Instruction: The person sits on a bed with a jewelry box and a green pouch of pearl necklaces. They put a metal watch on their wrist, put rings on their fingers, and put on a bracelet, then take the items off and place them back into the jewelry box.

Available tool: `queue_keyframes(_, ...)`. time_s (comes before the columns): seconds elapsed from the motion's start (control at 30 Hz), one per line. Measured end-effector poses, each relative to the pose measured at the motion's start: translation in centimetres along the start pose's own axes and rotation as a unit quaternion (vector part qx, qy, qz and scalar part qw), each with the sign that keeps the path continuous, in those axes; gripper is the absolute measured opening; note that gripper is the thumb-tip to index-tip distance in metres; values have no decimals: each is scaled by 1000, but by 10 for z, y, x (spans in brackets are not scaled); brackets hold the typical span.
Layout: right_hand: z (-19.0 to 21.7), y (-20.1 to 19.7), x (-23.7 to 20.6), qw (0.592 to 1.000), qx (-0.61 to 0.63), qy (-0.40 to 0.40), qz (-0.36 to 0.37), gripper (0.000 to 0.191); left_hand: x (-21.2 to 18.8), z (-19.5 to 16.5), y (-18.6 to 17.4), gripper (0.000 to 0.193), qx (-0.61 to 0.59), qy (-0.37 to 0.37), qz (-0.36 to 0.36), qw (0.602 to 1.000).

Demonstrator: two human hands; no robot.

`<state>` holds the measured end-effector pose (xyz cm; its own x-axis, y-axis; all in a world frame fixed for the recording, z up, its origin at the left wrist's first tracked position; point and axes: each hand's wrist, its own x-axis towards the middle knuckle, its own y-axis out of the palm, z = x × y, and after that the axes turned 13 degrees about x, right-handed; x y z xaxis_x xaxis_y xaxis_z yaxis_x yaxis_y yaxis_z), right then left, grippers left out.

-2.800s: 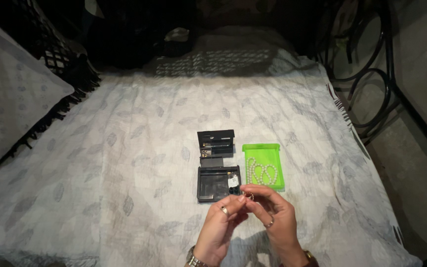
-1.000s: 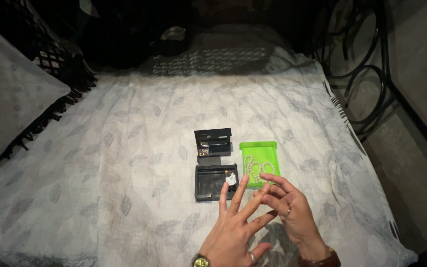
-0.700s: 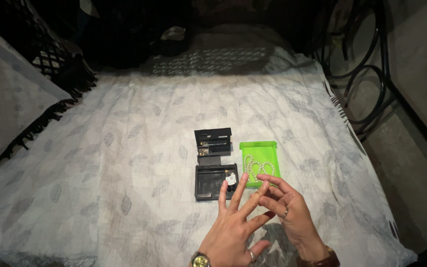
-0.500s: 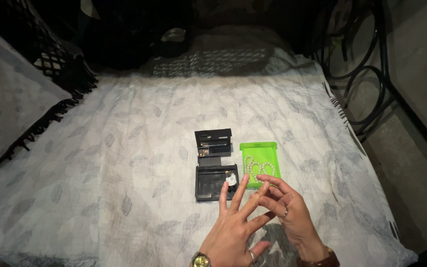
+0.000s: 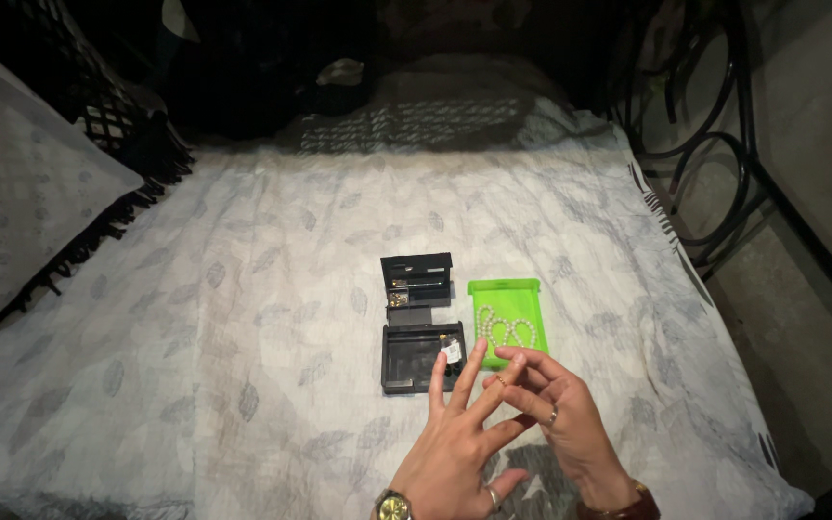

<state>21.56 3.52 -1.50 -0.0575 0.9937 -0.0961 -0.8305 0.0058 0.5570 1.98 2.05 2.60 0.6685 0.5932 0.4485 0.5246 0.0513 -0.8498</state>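
On the bed, covered with a pale sheet printed with leaves, the left hand is held flat with its fingers spread and pointing away from the person, a watch at the wrist and a ring low on one finger. The right hand comes in from the side, its thumb and forefinger pressed together on one of the left hand's middle fingers, near the tip; a small ring appears to sit there, though it is too small to make out clearly. The step in hand looks like working a ring along that finger, with the left hand held still as the support. Just beyond the fingertips lies an open black jewellery box, its tray holding a small pale piece, with its upright lid section behind it showing tiny gold bits. Touching the box on its right is a green pouch with a string of white pearls lying on it. The next move, as I judge it, calls for a steady, straight slide along the finger, with the pinch kept firm so the ring does not slip onto the sheet.
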Motion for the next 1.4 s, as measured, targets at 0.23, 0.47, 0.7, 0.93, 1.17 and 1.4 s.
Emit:
queue_keyframes(0.23, -3, -4, 0, 1000, 16, -8, 5, 56, 0, 2, -1, 54, 1, 0, -7, 1000)
queue_keyframes(0.47, -1, -1, -2, 999, 36, -8, 25, 57, -1, 4, 0, 53, 0, 3, -13, 1000)
queue_keyframes(0.7, -9, 1, 0, 1000, 12, 4, 12, 56, -2, 4, 2, 44, -3, -6, -1, 1000)
queue_keyframes(0.93, -5, 3, -2, 999, 28, -2, 21, 58, -2, 5, 2, 41, 2, -6, -1, 1000)
queue_keyframes(1.17, -7, 4, -2, 1000, 21, 4, 11, 59, 0, 4, 2, 39, -8, -10, 2, 1000)
queue_keyframes(1.4, -11, 2, -1, 1000, 23, 0, 8, 58, 0, 5, 3, 37, -5, -10, 8, 1000)
